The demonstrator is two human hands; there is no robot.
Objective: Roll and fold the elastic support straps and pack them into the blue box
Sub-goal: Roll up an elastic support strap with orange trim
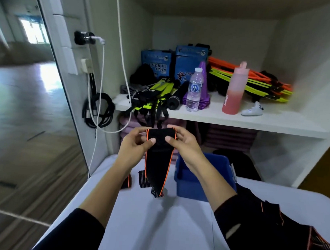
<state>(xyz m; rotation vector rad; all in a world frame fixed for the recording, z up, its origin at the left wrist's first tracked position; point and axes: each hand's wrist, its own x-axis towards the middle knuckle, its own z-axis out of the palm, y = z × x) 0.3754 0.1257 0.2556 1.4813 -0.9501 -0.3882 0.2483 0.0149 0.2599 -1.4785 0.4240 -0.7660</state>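
Black with orange edging, the strap (159, 156) hangs between both hands, raised above the table (156, 228). Left hand (135, 144) pinches its top left corner, thumb in front; right hand (182, 142) pinches the top right likewise, forearms angled inward. Its tail trails down to the tabletop. Below the right wrist sits the blue box (184, 182); more straps (143, 179) lie under the left wrist.

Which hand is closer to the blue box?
The right hand. It holds the strap just above the blue box's near-left corner, its forearm crossing over the box. The left hand grips the strap's other edge, farther left of the box.
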